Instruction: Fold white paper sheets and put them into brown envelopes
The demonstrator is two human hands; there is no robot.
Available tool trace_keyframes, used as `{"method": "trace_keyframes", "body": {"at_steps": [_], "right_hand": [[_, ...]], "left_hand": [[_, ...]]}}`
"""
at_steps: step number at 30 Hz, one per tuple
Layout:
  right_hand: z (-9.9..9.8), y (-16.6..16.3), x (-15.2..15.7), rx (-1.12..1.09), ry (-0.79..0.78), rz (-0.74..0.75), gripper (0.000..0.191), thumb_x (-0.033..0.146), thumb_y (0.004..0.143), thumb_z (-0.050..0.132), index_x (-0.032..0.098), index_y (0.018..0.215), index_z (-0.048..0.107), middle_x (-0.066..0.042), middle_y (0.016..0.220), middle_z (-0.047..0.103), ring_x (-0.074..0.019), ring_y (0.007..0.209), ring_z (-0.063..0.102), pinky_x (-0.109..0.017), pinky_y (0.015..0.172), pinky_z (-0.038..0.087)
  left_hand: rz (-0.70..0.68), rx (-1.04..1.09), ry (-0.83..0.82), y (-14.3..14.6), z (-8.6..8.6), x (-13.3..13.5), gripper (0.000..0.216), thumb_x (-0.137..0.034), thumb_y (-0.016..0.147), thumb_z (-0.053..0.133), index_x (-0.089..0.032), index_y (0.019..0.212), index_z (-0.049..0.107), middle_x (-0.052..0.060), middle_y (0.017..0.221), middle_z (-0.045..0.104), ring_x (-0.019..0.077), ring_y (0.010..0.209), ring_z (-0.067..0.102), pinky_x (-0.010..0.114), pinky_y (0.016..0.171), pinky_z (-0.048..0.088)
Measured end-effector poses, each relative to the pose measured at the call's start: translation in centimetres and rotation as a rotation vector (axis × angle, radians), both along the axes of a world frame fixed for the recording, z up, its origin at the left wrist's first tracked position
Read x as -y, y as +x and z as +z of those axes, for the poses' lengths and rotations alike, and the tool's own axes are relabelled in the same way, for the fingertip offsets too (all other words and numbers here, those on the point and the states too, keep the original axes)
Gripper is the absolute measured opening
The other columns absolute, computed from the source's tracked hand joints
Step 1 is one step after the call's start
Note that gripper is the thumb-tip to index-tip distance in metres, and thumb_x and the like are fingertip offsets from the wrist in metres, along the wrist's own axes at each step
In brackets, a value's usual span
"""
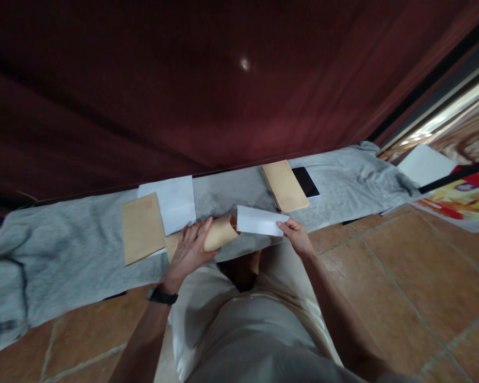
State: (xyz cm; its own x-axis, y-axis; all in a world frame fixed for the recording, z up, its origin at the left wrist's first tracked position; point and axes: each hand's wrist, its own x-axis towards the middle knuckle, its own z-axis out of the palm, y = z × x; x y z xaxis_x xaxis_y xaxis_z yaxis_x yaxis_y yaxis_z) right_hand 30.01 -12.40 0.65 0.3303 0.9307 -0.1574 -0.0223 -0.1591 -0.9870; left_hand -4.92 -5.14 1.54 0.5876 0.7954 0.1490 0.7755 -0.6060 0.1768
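Note:
My left hand (190, 249) grips a brown envelope (219, 232) and bows its mouth open, fingers curled over it. My right hand (296, 234) pinches a folded white sheet (259, 221) by its right end, with the sheet's left end at the envelope's mouth. Both sit over a grey cloth (75, 255) spread along the floor in front of my knees. A black band (162, 296) circles my left wrist.
A brown envelope (141, 227) and white paper (174, 202) lie on the cloth to the left. A stack of brown envelopes (285, 185) and a dark tablet (305, 181) lie to the right. A dark red curtain (183, 90) hangs behind. Brown floor tiles (403, 266) and a white sheet (425, 164) are at right.

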Motion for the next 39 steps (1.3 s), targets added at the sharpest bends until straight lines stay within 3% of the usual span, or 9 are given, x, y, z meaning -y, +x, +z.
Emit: {"method": "trace_keyframes", "body": {"at_steps": [4, 11, 20, 29, 39], "right_hand": [[-0.5, 0.1, -0.5, 0.02, 0.012, 0.11, 0.038, 0.058, 0.075, 0.072, 0.02, 0.073, 0.067, 0.002, 0.066, 0.06, -0.0142, 0.062, 0.052, -0.029, 0.062, 0.046], [-0.7, 1.7, -1.0, 0.105, -0.004, 0.315, 0.032, 0.051, 0.08, 0.067, 0.019, 0.082, 0.073, 0.0, 0.073, 0.065, -0.0163, 0.066, 0.057, -0.03, 0.064, 0.049], [-0.4, 1.0, -2.3, 0.099, 0.099, 0.329, 0.031, 0.046, 0.084, 0.066, 0.02, 0.099, 0.073, -0.001, 0.087, 0.071, -0.0183, 0.079, 0.064, -0.031, 0.075, 0.052], [0.7, 3.1, -2.0, -0.091, -0.001, 0.205, 0.032, 0.048, 0.079, 0.072, 0.022, 0.099, 0.072, 0.001, 0.073, 0.067, -0.0142, 0.057, 0.057, -0.027, 0.052, 0.051], [-0.4, 3.4, -1.1, -0.187, -0.171, 0.404, 0.04, 0.049, 0.071, 0.079, 0.019, 0.097, 0.072, 0.002, 0.069, 0.067, -0.0131, 0.056, 0.059, -0.023, 0.049, 0.05]], "left_hand": [[-0.015, 0.015, -0.014, -0.1, -0.1, 0.0, 0.105, -0.041, 0.078, 0.077, -0.021, 0.163, 0.018, 0.017, 0.142, 0.055, 0.0377, 0.134, 0.05, 0.056, 0.118, 0.032], [-0.032, -0.006, -0.002, -0.2, -0.4, 0.0, 0.109, -0.04, 0.078, 0.079, -0.022, 0.164, 0.015, 0.017, 0.143, 0.053, 0.038, 0.135, 0.049, 0.057, 0.119, 0.031], [-0.039, -0.014, -0.014, -0.1, -0.2, -0.1, 0.106, -0.042, 0.079, 0.077, -0.022, 0.163, 0.017, 0.018, 0.143, 0.053, 0.0386, 0.134, 0.049, 0.057, 0.117, 0.033], [-0.038, -0.014, -0.029, 0.0, -0.1, -0.1, 0.104, -0.043, 0.08, 0.075, -0.022, 0.163, 0.016, 0.018, 0.144, 0.052, 0.0386, 0.135, 0.048, 0.057, 0.116, 0.034], [-0.052, -0.032, -0.025, -0.1, -0.1, -0.1, 0.105, -0.041, 0.08, 0.075, -0.022, 0.163, 0.014, 0.018, 0.146, 0.051, 0.0385, 0.136, 0.047, 0.056, 0.116, 0.034]]}}
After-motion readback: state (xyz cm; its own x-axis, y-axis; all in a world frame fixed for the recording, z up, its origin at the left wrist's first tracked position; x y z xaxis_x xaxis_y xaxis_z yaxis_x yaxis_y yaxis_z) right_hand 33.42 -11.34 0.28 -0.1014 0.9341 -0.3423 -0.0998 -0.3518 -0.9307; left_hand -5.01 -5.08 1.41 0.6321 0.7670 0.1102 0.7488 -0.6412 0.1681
